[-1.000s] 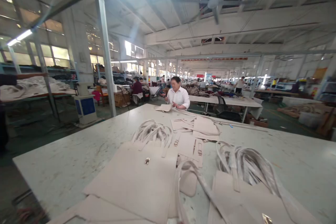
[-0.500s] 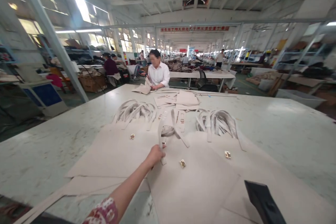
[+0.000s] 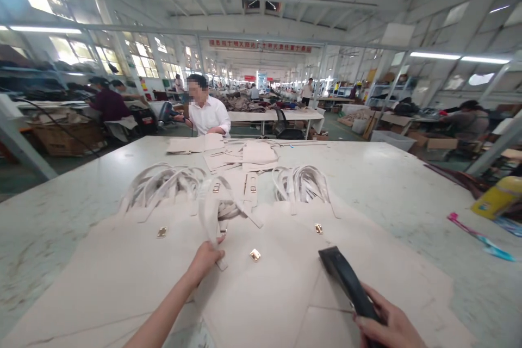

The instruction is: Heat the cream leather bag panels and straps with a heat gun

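Note:
My left hand [image 3: 206,259] pinches the lower end of a cream handle strap [image 3: 212,218] on the middle bag panel [image 3: 261,293]. That panel lies flat and carries a gold clasp [image 3: 255,254]. My right hand [image 3: 389,325] at the bottom right grips a black flat tool [image 3: 346,281] whose tip rests over the panel's right side. To the left lies a second cream panel [image 3: 122,261] with its looped handles [image 3: 163,185], and to the right a third panel [image 3: 367,250] with handles [image 3: 302,182].
The pale green table [image 3: 408,185] spreads wide. At its far side sits a person in a white shirt [image 3: 209,114] with cut cream pieces [image 3: 244,153]. A yellow bottle [image 3: 495,197] and a pink-and-blue tool [image 3: 479,236] lie at the right. Other workers and tables fill the hall.
The view has swung down and to the right. My left hand came in and took the strap; my right hand with the black tool has risen into view.

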A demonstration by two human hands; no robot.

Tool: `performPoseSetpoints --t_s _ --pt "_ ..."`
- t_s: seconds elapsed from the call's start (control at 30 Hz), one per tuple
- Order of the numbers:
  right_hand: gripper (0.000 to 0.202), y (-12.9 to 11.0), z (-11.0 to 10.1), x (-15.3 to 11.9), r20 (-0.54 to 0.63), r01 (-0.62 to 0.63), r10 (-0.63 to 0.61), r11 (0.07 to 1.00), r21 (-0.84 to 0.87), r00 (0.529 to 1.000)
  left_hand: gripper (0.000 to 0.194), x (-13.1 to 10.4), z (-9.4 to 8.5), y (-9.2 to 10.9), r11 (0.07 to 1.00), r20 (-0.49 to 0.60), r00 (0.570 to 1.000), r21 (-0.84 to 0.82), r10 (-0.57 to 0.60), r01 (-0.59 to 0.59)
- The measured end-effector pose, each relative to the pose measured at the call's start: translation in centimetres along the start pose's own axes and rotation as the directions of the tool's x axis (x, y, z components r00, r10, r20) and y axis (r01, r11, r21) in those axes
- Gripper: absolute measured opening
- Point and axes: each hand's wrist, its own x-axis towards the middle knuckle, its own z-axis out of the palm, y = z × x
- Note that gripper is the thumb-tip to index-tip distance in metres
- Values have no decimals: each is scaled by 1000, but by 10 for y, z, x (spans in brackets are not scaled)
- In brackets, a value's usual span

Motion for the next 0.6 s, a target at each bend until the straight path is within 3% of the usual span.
performPoseSetpoints --t_s 0.13,0.23,0.4,0.5,0.6 --pt "77 -24 10 33 -56 -5 10 995 95 998 39 -2 2 -3 1000 -39 999 18 -4 4" --pt "77 -32 2 45 -128 32 -21 995 91 992 36 -1 2 -6 999 -57 998 39 -4 6" --pt "79 -33 -14 23 -151 34 -21 996 85 988 37 3 3 -14 998 -45 999 66 15 -12" --pt "77 -31 -9 11 -90 -2 5 999 36 996 39 8 3 -21 997 -45 999 78 30 -26" --pt "74 -34 1 18 -84 -3 2 1000 -12 996 38 10 5 -25 996 -49 998 89 35 -30"
